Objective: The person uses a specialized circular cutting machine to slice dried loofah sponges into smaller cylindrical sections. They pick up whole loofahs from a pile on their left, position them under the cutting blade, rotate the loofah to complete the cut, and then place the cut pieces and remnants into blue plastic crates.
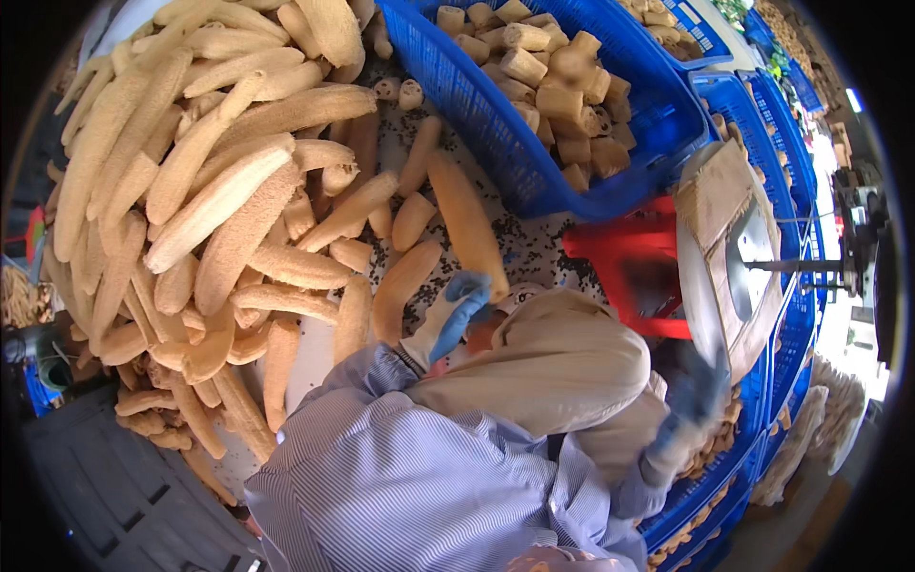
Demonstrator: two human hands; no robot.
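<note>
My left hand (pixel 457 313), in a white glove with blue-coated fingers, is closed at the near end of a long tan loofah (pixel 465 214). The fingers hide part of that end. To its left, another loofah (pixel 405 286) lies on a pale surface strewn with dark seeds. My right hand (pixel 696 396), gloved the same way, is smeared by motion beside my knee, and its fingers do not show clearly. Above it is a round metal disc (pixel 748 262) on a shaft, partly behind a cardboard-like guard (pixel 710 205).
A big heap of whole loofahs (pixel 210 181) fills the left side. At the top, a blue basket (pixel 519 157) contains short cut loofah pieces (pixel 572 100). A red plastic stool (pixel 620 257) stands near the disc. Stacked blue crates (pixel 786 353) line the right, and a grey panel (pixel 124 486) is lower left.
</note>
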